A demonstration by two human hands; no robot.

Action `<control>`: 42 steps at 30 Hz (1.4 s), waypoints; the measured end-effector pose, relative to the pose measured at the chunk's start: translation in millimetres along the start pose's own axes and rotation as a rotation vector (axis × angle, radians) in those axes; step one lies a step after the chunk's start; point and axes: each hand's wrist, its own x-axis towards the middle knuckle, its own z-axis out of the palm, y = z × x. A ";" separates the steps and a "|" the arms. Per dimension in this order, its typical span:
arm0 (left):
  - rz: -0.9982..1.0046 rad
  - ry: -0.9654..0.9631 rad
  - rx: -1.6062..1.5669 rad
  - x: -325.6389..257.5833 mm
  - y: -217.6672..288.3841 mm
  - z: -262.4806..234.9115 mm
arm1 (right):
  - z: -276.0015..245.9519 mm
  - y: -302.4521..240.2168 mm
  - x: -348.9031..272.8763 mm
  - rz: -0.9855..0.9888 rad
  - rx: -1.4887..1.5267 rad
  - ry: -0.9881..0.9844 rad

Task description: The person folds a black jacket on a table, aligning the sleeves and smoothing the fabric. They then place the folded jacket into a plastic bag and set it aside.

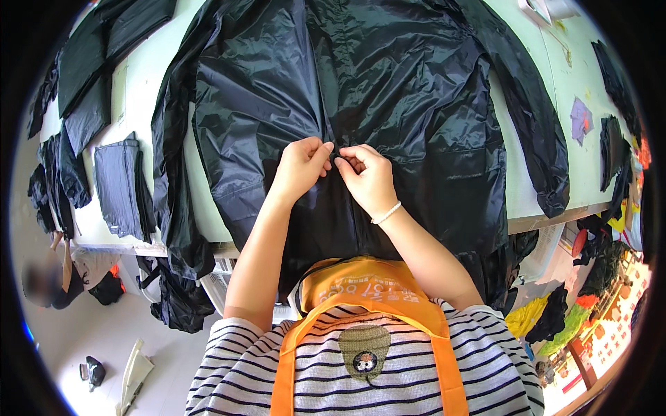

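A large black shiny jacket (388,76) lies spread over the pale green table (156,62), its sleeves hanging toward both sides. My left hand (300,166) and my right hand (368,177) meet at the jacket's centre front, fingertips pinched on the fabric at the seam or zip. The exact part between the fingers is too small to make out. My right wrist wears a white bead bracelet (386,213). The jacket's lower part drapes over the table's near edge against my orange apron (364,291).
Folded dark garments (121,184) and more black pieces (90,62) lie on the table's left. Black pieces (614,145) lie at the right edge. Another person (48,281) is low at the left on the floor side. Coloured cloth (555,315) piles at lower right.
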 end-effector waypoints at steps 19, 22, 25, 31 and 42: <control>-0.642 0.244 -0.524 -207.4 -203.0 110.5 | 6.8 43.6 14.2 -0.110 -0.164 -0.075; -0.564 0.390 -1.084 -203.2 -207.4 122.4 | -10.2 49.9 -11.0 -0.204 -0.161 -0.136; -0.506 0.353 -1.221 -211.3 -204.4 137.2 | -51.7 56.5 -66.4 -0.046 -0.068 -0.337; -0.513 0.450 -1.324 -203.8 -201.4 149.6 | -111.9 73.5 -182.5 0.091 -0.148 -0.417; -0.334 0.391 -1.074 -237.9 -172.1 173.7 | -113.1 31.5 -225.3 -0.263 -0.151 -0.426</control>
